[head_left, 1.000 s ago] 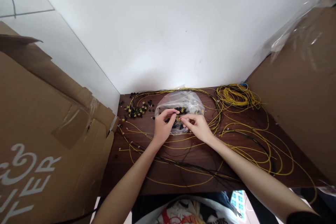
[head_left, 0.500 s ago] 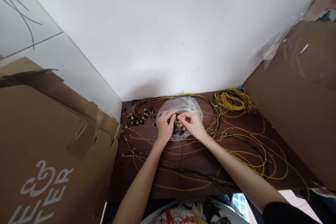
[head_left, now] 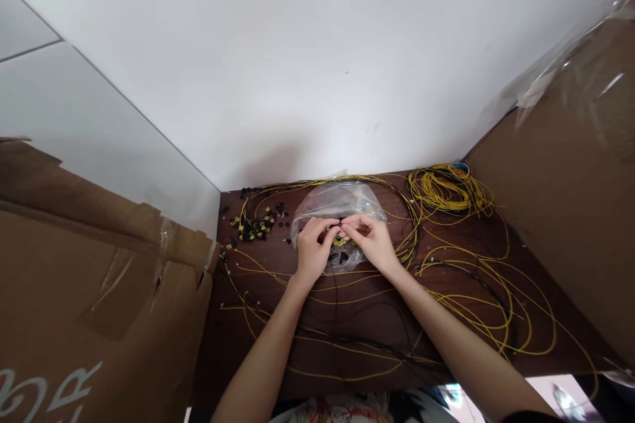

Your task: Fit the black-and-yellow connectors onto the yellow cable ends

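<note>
My left hand [head_left: 313,250] and my right hand [head_left: 371,240] meet fingertip to fingertip over a clear plastic bag [head_left: 340,205] on a dark wooden table [head_left: 357,317]. Between the fingertips sits a small black and yellow connector [head_left: 340,227]; both hands pinch it. A thin black cable [head_left: 333,277] runs down from the fingers toward me. The bag holds more small black and yellow parts, partly hidden by my hands.
A loose pile of black and yellow connectors [head_left: 254,225] lies left of the bag. Yellow cables [head_left: 496,291] sprawl over the table, with a coil [head_left: 446,188] at the back right. Cardboard [head_left: 94,291] stands on the left, another cardboard sheet [head_left: 570,192] on the right, a white wall behind.
The hands have drawn closer together and now pinch one small part between their fingertips above the bag. The view has shifted slightly; the table's things have not moved.
</note>
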The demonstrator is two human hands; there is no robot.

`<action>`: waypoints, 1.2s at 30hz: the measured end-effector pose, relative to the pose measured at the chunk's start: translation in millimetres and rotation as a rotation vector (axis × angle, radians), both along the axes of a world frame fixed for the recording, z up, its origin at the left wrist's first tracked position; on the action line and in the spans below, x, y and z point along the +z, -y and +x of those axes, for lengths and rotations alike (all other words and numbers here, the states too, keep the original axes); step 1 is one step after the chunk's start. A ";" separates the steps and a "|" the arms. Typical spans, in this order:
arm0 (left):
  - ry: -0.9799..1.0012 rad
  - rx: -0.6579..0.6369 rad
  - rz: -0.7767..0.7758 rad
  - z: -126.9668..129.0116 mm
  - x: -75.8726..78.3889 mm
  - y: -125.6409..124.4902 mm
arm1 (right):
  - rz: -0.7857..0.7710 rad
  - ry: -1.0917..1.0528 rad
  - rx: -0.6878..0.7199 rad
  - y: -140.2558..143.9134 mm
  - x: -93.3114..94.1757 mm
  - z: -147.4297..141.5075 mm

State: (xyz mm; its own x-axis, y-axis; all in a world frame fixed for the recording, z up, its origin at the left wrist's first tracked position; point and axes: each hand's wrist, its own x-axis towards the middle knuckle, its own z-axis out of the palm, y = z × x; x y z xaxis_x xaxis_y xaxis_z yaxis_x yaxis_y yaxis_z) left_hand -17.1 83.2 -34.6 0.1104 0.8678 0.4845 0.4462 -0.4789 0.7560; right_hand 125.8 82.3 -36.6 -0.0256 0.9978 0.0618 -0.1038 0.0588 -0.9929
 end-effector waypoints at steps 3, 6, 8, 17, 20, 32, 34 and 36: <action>0.014 -0.007 0.001 0.3 2.0 2.2 | 0.021 0.017 0.015 1.1 0.5 1.3; 0.018 -0.010 -0.002 -1.1 3.8 4.0 | 0.008 -0.030 0.036 1.5 -1.2 0.1; 0.019 -0.002 -0.018 -2.5 4.6 4.6 | -0.004 -0.074 0.051 1.0 -2.4 -1.2; 0.178 -0.036 -0.205 -4.4 2.2 3.4 | -0.031 -0.224 -0.020 -0.6 5.8 1.6; 0.293 -0.059 -0.294 -3.0 5.3 4.1 | 0.018 -0.250 -0.058 -0.3 10.2 5.8; 0.357 -0.098 -0.400 0.4 13.3 8.7 | 0.008 -0.166 0.069 2.7 11.6 6.1; 0.320 -0.095 -0.368 0.2 12.3 8.4 | 0.015 -0.170 0.054 4.0 10.0 4.5; 0.309 -0.096 -0.359 0.3 11.0 7.8 | 0.012 -0.174 0.028 4.8 8.0 3.0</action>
